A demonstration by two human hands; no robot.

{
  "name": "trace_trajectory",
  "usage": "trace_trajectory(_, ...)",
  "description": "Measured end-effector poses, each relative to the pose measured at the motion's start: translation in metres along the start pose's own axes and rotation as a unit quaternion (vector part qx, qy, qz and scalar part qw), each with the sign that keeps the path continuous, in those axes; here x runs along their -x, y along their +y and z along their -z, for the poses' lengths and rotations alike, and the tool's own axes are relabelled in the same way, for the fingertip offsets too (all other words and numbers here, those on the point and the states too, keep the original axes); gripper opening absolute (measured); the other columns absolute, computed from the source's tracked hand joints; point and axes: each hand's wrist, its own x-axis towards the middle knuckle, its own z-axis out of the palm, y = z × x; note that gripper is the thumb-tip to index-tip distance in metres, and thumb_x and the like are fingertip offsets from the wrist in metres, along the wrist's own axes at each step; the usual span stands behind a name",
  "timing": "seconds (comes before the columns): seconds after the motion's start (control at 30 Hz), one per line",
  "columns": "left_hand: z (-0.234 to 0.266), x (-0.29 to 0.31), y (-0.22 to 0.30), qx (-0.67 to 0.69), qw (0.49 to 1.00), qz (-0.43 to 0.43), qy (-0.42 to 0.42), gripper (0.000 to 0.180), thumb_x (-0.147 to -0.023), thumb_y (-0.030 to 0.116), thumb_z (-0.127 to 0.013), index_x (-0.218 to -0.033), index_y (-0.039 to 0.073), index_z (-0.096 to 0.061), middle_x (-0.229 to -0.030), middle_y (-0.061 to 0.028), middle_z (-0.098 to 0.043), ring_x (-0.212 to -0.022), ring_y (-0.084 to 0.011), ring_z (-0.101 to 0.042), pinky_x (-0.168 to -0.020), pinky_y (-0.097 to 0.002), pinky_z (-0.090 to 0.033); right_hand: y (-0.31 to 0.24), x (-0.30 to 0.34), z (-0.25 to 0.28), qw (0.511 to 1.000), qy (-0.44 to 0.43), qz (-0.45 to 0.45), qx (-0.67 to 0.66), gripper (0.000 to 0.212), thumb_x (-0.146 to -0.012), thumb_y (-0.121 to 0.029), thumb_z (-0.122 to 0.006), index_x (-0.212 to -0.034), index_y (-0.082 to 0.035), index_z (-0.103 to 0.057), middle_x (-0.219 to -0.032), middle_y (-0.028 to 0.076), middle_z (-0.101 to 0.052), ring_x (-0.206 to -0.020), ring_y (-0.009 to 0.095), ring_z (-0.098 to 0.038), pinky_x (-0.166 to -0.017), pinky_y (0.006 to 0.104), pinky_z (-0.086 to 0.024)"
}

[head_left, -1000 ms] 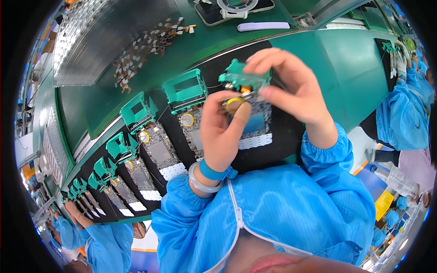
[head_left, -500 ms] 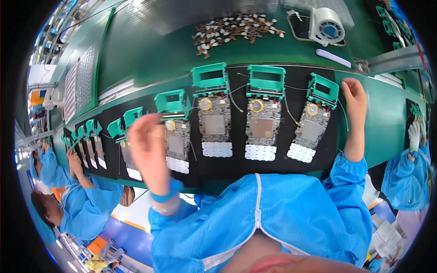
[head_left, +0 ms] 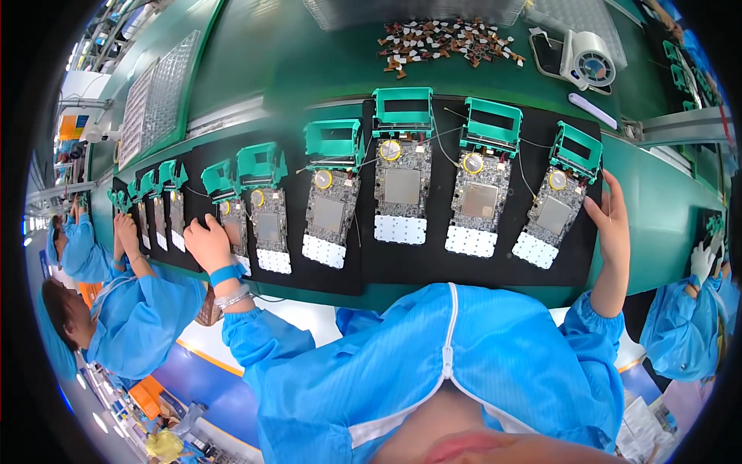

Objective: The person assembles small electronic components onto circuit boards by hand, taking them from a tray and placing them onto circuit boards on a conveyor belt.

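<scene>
Across black mats lies a row of circuit boards, each with a round yellow-rimmed coin cell, a white dotted lower end and a teal frame at its top. My left hand rests at the row's left end, beside a circuit board that it partly covers. Its fingers are bent and slightly apart, and I see nothing held. At the other end, my right hand is at the mat's right edge, close to the rightmost board and its teal frame. Its thumb and fingers are apart. Thin grey cables run between the frames.
A pile of small brown-and-white connector pieces lies on the green bench. At the back right are a white fan and a pale lilac bar-shaped tool. Clear trays stand at left. Co-workers in blue sit either side.
My left hand has moved left and down to the row's left end. My right hand has come down to the mat's edge, its fingers spreading. The whole view has shifted.
</scene>
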Motion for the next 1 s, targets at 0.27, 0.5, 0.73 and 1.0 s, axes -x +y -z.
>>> trace_trajectory(0.27,-0.013,-0.019,-0.016,0.003,0.997,0.071,0.023,0.069,-0.074,0.056,-0.064,-0.1,-0.007,-0.06,-0.099,-0.0238,-0.06,-0.091,-0.0366,-0.057,-0.083,-0.0425,-0.044,0.023,0.006,0.029,0.998,0.013,-0.02,-0.055,0.062,-0.082,0.0,-0.058,-0.138,0.0,-0.032,-0.133,0.013,-0.045,-0.121,0.02,-0.044,-0.102,0.0311,-0.033)
trace_trajectory(0.5,-0.036,-0.037,-0.051,0.305,0.95,0.06,-0.04,0.055,-0.069,0.042,-0.078,-0.092,-0.005,-0.06,-0.08,-0.0057,-0.056,-0.073,-0.014,-0.05,-0.068,-0.0254,-0.042,0.014,0.007,-0.006,0.998,0.052,0.014,-0.03,0.056,-0.085,0.0,-0.055,-0.137,-0.004,-0.036,-0.132,0.012,-0.046,-0.123,0.019,-0.042,-0.101,0.0293,-0.033)
trace_trajectory(0.73,-0.022,-0.047,-0.058,0.464,0.874,0.008,-0.144,0.034,-0.076,0.028,-0.075,-0.087,0.0,-0.059,-0.069,0.0033,-0.048,-0.061,-0.0055,-0.04,-0.055,-0.0194,-0.036,0.054,0.002,-0.01,0.964,0.218,0.005,0.152,0.047,-0.085,-0.006,-0.054,-0.131,-0.004,-0.043,-0.121,0.013,-0.054,-0.111,0.021,-0.051,-0.094,0.0305,-0.039)
trace_trajectory(1.0,0.012,-0.063,-0.052,0.453,0.857,-0.1,-0.225,0.025,-0.079,0.019,-0.071,-0.086,-0.001,-0.058,-0.065,0.0035,-0.049,-0.058,-0.0055,-0.042,-0.053,-0.0206,-0.038,-0.057,0.043,-0.157,0.895,0.267,0.152,0.323,0.047,-0.082,-0.014,-0.061,-0.127,-0.007,-0.048,-0.125,0.011,-0.052,-0.116,0.024,-0.048,-0.098,0.034,-0.035)
